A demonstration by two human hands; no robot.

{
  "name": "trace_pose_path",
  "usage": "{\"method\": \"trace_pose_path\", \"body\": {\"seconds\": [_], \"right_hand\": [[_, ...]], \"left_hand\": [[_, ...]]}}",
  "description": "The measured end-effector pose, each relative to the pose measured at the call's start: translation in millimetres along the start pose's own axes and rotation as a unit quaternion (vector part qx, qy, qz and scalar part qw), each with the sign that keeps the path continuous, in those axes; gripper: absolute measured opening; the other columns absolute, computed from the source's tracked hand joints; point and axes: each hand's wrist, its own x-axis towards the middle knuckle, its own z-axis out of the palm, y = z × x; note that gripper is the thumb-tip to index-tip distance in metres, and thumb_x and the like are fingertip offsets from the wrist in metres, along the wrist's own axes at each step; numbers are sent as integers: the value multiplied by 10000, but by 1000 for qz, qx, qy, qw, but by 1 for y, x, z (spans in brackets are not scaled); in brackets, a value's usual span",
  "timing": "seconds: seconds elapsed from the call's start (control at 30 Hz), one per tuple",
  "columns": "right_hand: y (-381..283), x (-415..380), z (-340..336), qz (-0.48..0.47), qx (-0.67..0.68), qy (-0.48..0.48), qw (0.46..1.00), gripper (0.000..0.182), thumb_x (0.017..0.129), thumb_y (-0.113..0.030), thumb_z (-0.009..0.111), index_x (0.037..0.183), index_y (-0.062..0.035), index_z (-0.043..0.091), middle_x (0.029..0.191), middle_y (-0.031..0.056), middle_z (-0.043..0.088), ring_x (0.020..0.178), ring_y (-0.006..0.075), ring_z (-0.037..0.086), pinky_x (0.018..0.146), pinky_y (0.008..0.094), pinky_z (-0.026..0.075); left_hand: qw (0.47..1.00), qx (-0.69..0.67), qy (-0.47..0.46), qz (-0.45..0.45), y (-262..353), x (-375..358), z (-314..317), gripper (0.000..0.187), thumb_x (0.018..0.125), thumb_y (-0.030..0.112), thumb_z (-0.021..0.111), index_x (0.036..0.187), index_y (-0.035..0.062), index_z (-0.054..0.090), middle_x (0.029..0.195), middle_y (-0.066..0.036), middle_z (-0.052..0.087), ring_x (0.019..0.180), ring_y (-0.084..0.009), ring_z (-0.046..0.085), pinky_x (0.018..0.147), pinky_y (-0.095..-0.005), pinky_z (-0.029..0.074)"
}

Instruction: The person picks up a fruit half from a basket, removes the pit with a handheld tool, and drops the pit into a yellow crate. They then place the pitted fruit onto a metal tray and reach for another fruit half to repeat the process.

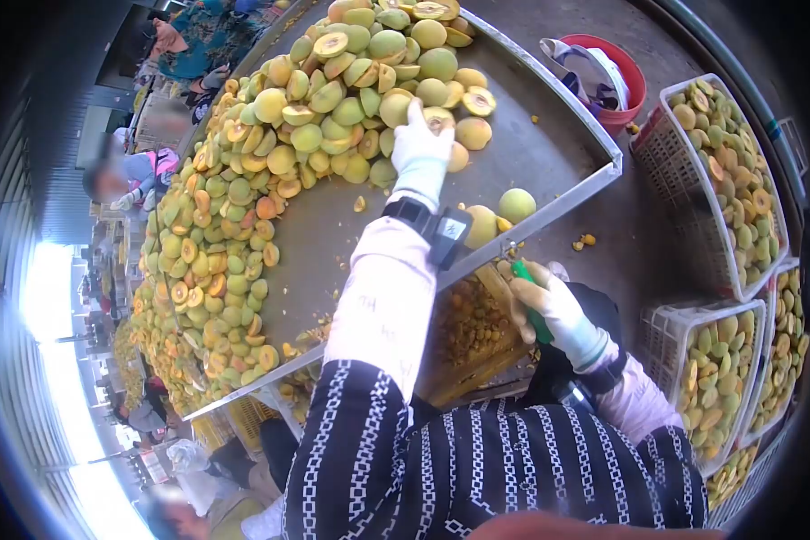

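A large heap of green and yellow fruit (324,117), whole and halved, lies on the metal table (315,234). My left hand (423,148), in a white glove, reaches to the heap's near edge, its fingers on a cut fruit (438,121). My right hand (553,310), gloved too, is closed round a green-handled tool (533,301) just beyond the table's front edge. Close to that edge sit a green fruit (517,205) and a yellow one (481,226).
White crates (693,180) of fruit stand at the right, beyond a red bucket (616,85) holding cloth. Below the table edge is a yellow crate (450,378) with fruit pieces. Other people (139,175) are at the left.
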Motion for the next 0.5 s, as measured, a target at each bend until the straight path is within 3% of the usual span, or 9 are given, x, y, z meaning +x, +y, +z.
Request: {"method": "trace_pose_path", "body": {"seconds": [0.03, 0.17, 0.23, 0.3, 0.37, 0.43, 0.5], "right_hand": [[-1, -2, -3, 1, 1, -10, 1000, 411, 937, -287, 520, 1242, -27, 430, 659, 28, 527, 427, 97, 473, 411, 207, 384], [-12, -7, -4, 14, 9, 14, 1000, 356, 940, -263, 518, 1215, -44, 455, 641, 30, 523, 413, 98, 462, 390, 206, 364], [-10, -9, -4, -6, 16, 12, 1000, 344, 939, -257, 517, 1203, -44, 459, 635, 31, 519, 412, 101, 456, 392, 209, 369], [-11, -10, -3, -5, 9, 7, 1000, 362, 940, -254, 511, 1222, -35, 452, 630, 30, 516, 413, 101, 450, 393, 213, 372], [-11, -11, -3, -14, 10, 10, 1000, 383, 943, -252, 500, 1245, -25, 442, 626, 28, 513, 415, 98, 449, 393, 215, 371], [-9, -12, -4, -26, 3, 3, 1000, 390, 944, -251, 496, 1253, -21, 439, 625, 27, 513, 413, 97, 447, 392, 214, 369], [-5, -13, -5, -38, 0, -2, 999, 397, 945, -250, 492, 1261, -17, 436, 625, 26, 512, 411, 96, 445, 392, 213, 367]], "left_hand": [[999, 24, -24, -22, 6, 7, 4, 773, 738, 421, 696, 1395, 208, 350, 1063, -245, 580, 962, -395, 601, 844, -440, 488], [998, 14, 8, -67, 25, 9, 13, 855, 649, 316, 793, 1382, 196, 371, 1169, -194, 512, 983, -344, 607, 841, -403, 508], [999, 51, 5, -17, 28, 8, 20, 765, 655, 304, 793, 1315, 152, 438, 1174, -189, 498, 997, -339, 600, 848, -394, 505], [999, 18, -15, -24, 29, 4, 20, 644, 663, 288, 790, 1210, 114, 498, 1159, -188, 501, 1013, -334, 592, 861, -384, 498], [997, -74, 17, -21, 30, -3, 29, 573, 654, 214, 796, 1130, 90, 502, 1141, -198, 524, 990, -353, 596, 874, -387, 487], [975, -220, -9, -21, 26, -8, 25, 550, 675, 127, 777, 1126, 63, 468, 1088, -172, 557, 993, -286, 597, 864, -348, 486], [896, -441, 16, -49, 25, -19, 18, 526, 703, 58, 736, 1144, 49, 450, 1095, -143, 576, 985, -217, 592, 861, -300, 470]]}}
